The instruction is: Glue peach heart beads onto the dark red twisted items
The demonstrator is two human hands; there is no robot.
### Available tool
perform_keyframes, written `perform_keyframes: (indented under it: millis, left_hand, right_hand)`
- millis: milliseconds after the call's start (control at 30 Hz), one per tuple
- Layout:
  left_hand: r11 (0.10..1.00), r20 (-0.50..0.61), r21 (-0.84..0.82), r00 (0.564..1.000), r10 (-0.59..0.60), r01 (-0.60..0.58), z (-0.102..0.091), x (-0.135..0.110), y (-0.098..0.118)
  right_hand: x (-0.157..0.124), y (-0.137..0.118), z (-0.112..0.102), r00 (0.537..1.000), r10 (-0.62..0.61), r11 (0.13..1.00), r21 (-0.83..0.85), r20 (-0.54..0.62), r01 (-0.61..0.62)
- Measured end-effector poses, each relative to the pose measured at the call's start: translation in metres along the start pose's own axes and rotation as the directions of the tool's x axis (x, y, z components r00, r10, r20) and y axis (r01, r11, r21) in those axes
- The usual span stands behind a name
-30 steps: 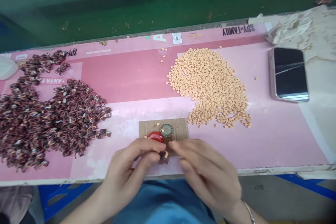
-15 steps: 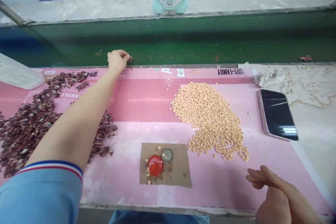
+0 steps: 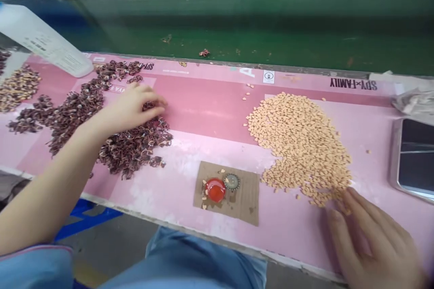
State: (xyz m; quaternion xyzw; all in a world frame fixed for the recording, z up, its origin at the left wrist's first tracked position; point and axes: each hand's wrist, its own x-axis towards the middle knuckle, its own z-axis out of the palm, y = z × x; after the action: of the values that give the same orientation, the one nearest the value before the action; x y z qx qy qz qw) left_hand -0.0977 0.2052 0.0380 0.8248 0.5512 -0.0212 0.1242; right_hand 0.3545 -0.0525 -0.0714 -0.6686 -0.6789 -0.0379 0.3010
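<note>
As left hand (image 3: 132, 108) touches maroon curls (image 3: 135, 149), right hand (image 3: 371, 241) nears peach chips (image 3: 298, 144).

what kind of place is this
Probably a hand-work station in a small workshop or factory: a long pink printed work surface with separate heaps of dark curled bits and pale orange bits, plus a cardboard square holding a red cap and a crimped bottle cap.

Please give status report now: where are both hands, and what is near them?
Left hand: fingers on dark red curled pile, holding unclear. Right hand: fingertips at edge of pale orange heart-shaped pieces. Between them: cardboard square with red cap.
</note>
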Motion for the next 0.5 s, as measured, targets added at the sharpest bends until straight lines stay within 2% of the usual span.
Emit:
perform_keyframes:
  millis: [100, 200, 267, 367, 500]
  left_hand:
    - [0.993, -0.013, 0.107, 0.999, 0.044, -0.042, 0.021, -0.032, 0.006]
    - [0.991, -0.062, 0.127, 0.996, 0.056, -0.048, 0.033, -0.039, 0.007]
    - [0.992, -0.079, 0.120, 0.995, 0.059, -0.049, 0.033, -0.036, 0.006]
    - [0.991, -0.017, 0.134, 0.999, 0.030, -0.027, 0.027, -0.029, 0.003]
    - [0.984, 0.058, 0.173, 0.998, 0.021, -0.031, 0.020, -0.026, 0.003]
  right_hand:
    - [0.013, -0.024, 0.007, 0.993, -0.113, 0.994, 0.009, 0.040, 0.113]
    - [0.018, -0.047, 0.010, 0.986, -0.155, 0.985, 0.081, 0.058, 0.150]
    - [0.020, -0.058, 0.008, 0.980, -0.180, 0.976, 0.138, 0.090, 0.167]
    - [0.022, -0.065, -0.002, 0.980, -0.180, 0.971, 0.176, 0.081, 0.163]
    - [0.015, -0.062, -0.015, 0.996, -0.085, 0.994, 0.070, -0.012, 0.086]
